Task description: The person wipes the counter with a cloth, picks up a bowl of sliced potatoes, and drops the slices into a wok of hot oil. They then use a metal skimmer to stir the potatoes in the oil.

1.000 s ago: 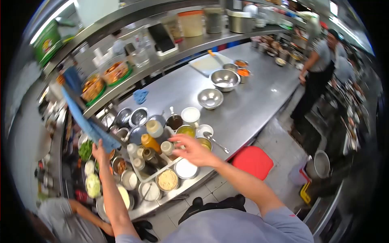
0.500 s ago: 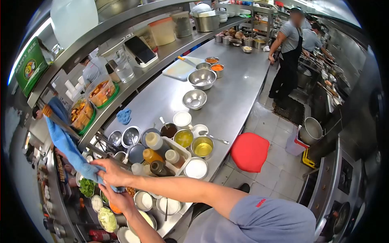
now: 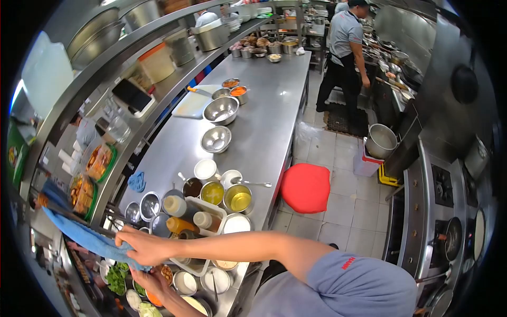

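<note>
A blue cloth point(image 3: 87, 238) stretches from the shelf's end post at the left down to my hands. My right hand point(image 3: 141, 246) is closed on its lower part, thumb and fingers pressed round it. Just below, my left hand point(image 3: 150, 281) touches the cloth's lower end; its fingers are partly hidden by my right hand and the cloth. Under and beside my hands stand leafy greens point(image 3: 116, 278), a container of white powder point(image 3: 185, 282), and a container of white contents with a spoon point(image 3: 216, 280). Squeeze bottles point(image 3: 179, 206) sit in a white tray point(image 3: 217, 208) behind my right forearm.
The steel worktable point(image 3: 259, 113) holds metal bowls point(image 3: 216, 139), a cutting board point(image 3: 194, 105) and a crumpled blue cloth point(image 3: 136, 182). A shelf point(image 3: 158, 87) runs above its left side. A red stool point(image 3: 305, 187) stands right of it. A co-worker point(image 3: 346, 53) stands near the stoves.
My view has swung right, so the table and shelf appear farther left. Both hands remain at the blue cloth. The co-worker has turned toward the stoves.
</note>
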Demonstrator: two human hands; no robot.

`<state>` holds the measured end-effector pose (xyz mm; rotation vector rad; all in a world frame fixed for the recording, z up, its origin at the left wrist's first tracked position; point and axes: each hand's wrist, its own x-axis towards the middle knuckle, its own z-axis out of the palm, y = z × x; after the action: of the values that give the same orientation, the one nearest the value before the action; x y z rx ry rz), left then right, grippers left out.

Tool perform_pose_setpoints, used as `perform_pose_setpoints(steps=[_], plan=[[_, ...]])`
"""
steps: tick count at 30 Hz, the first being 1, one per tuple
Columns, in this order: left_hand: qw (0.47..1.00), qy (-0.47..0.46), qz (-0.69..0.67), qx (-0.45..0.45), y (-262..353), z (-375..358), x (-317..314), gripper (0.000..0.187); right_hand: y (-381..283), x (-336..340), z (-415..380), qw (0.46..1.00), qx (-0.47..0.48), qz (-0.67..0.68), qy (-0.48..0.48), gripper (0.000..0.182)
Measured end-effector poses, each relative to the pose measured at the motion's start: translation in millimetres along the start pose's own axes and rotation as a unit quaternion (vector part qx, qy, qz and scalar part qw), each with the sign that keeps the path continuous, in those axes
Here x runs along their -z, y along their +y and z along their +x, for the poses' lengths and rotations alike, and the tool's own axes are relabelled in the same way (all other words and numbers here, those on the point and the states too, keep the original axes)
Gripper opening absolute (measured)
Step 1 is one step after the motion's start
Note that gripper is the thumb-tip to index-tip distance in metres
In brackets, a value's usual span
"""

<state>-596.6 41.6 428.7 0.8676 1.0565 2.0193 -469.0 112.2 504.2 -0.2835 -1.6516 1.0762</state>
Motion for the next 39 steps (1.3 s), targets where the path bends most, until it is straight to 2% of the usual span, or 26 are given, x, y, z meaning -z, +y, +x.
perform_pose_setpoints(steps=[1,2,3,4,5,7,8,9,10,11,12,14,18,20,23,25,28,29,31,32,35,37,38,39], plan=[[0.998,0.051,-0.039,0.027,-1.4,-1.1,-2.9,0.024,-10.4,17.2,-15.8,0.998,0.059,-0.025,-0.001,0.015],[0.988,0.085,-0.084,0.093,1.9,-11.4,-23.2,0.027,-23.1,39.7,-30.0,0.998,0.052,-0.026,-0.017,0.015],[0.989,0.075,-0.084,0.095,-4.2,-16.5,-17.8,0.027,-37.8,67.8,-44.2,0.998,0.045,-0.030,-0.035,0.016],[0.956,-0.001,-0.206,0.209,-15.2,-25.6,-1.2,0.029,-51.8,97.0,-62.4,0.997,0.024,-0.054,-0.046,0.016],[0.889,-0.077,-0.320,0.320,-24.5,-30.4,1.5,0.031,-66.0,127.9,-84.8,0.995,0.002,-0.080,-0.057,0.017],[0.908,-0.034,-0.257,0.328,-27.8,-73.2,-57.7,0.026,-96.0,189.6,-144.8,0.993,-0.100,-0.046,-0.037,0.017],[0.882,-0.086,-0.287,0.364,-33.6,-90.0,-78.2,0.021,-110.4,217.2,-179.7,0.988,-0.121,-0.094,0.018,0.017],[0.872,-0.145,-0.280,0.375,-42.3,-103.5,-95.8,0.018,-126.4,239.9,-215.3,0.967,-0.234,-0.068,0.072,0.015],[0.879,-0.185,-0.236,0.370,-45.9,-117.0,-118.6,0.017,-121.1,260.4,-261.9,0.950,-0.269,-0.030,0.158,0.016],[0.883,-0.227,-0.196,0.362,-51.0,-129.8,-145.5,0.017,-131.3,278.7,-301.9,0.929,-0.296,-0.048,0.215,0.016],[0.889,-0.254,-0.144,0.353,-60.7,-141.9,-168.4,0.014,-123.5,296.5,-352.9,0.928,-0.254,-0.067,0.265,0.014],[0.876,-0.344,-0.063,0.333,-71.7,-172.1,-222.1,0.013,-144.8,309.5,-439.1,0.868,-0.317,-0.117,0.365,0.012],[0.796,-0.495,-0.049,0.346,-103.4,-252.4,-319.5,0.020,-163.6,285.7,-603.6,0.756,-0.359,-0.133,0.531,0.012],[0.741,-0.558,-0.052,0.369,-119.5,-304.3,-357.5,0.020,-172.2,259.5,-660.2,0.692,-0.398,-0.182,0.575,0.011],[0.644,-0.675,0.004,0.360,-138.5,-385.5,-397.5,0.013,-189.8,226.3,-708.9,0.626,-0.400,-0.177,0.646,0.010],[0.564,-0.766,0.081,0.298,-138.2,-439.5,-416.4,0.012,-204.0,210.3,-725.1,0.590,-0.392,-0.168,0.686,0.010],[0.404,-0.860,0.077,0.302,-140.9,-502.1,-431.7,0.014,-220.4,201.2,-737.8,0.541,-0.369,-0.190,0.731,0.013],[0.392,-0.865,0.076,0.303,-138.8,-518.3,-438.9,0.014,-224.4,199.1,-743.3,0.531,-0.366,-0.189,0.740,0.013],[0.264,-0.947,0.109,0.144,-138.8,-544.4,-452.8,0.019,-227.9,195.9,-750.6,0.499,-0.347,-0.158,0.778,0.013],[0.231,-0.963,0.096,0.100,-143.4,-554.5,-458.8,0.022,-224.1,193.4,-756.4,0.489,-0.344,-0.157,0.786,0.013],[0.179,-0.976,0.094,0.081,-168.2,-579.0,-469.3,0.023,-207.1,186.5,-778.0,0.442,-0.304,-0.157,0.829,0.009],[0.165,-0.980,0.086,0.072,-199.9,-594.9,-470.8,0.021,-198.3,178.2,-790.6,0.382,-0.290,0.002,0.878,0.008],[0.162,-0.981,0.083,0.065,-219.9,-600.9,-469.6,0.020,-191.2,173.1,-797.1,0.374,-0.285,0.002,0.882,0.008],[0.154,-0.983,0.078,0.064,-243.2,-604.5,-467.9,0.020,-181.7,167.3,-805.2,0.336,-0.304,0.010,0.891,0.009]])
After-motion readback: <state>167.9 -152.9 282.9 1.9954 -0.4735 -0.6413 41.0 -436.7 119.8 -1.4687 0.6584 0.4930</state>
